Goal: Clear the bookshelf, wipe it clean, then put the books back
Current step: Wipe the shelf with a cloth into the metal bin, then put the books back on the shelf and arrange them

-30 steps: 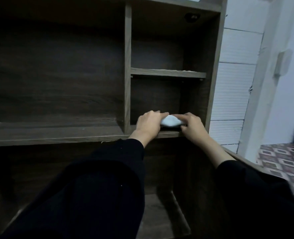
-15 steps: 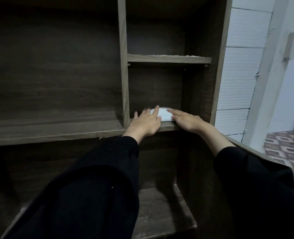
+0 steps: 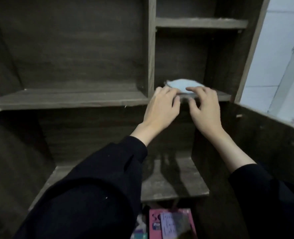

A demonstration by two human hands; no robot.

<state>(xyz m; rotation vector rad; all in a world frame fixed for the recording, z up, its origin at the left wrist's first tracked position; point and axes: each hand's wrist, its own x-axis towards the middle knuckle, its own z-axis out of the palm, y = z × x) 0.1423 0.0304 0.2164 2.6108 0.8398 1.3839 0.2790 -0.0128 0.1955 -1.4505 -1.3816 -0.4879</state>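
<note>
A pale blue cloth (image 3: 182, 84) lies on the small right compartment's shelf board (image 3: 223, 97) of the dark wooden bookshelf (image 3: 151, 49). My left hand (image 3: 161, 107) is at the board's front edge, its fingertips touching the cloth's left rim. Beside it, my right hand (image 3: 204, 109) has loosely bent fingers, and its index finger rests on the cloth's front edge. Neither hand grips the cloth. The compartments in view hold no books.
A pink book (image 3: 170, 223) with a paper on it lies at the bottom, below a lower shelf board (image 3: 173, 183). The wide left shelf (image 3: 65, 99) runs beside the small compartment. A white wall (image 3: 277, 57) is on the right.
Both hands have drawn back from lying flat on the cloth to the shelf's front edge. The view has tilted down, and the lower board and pink book now show.
</note>
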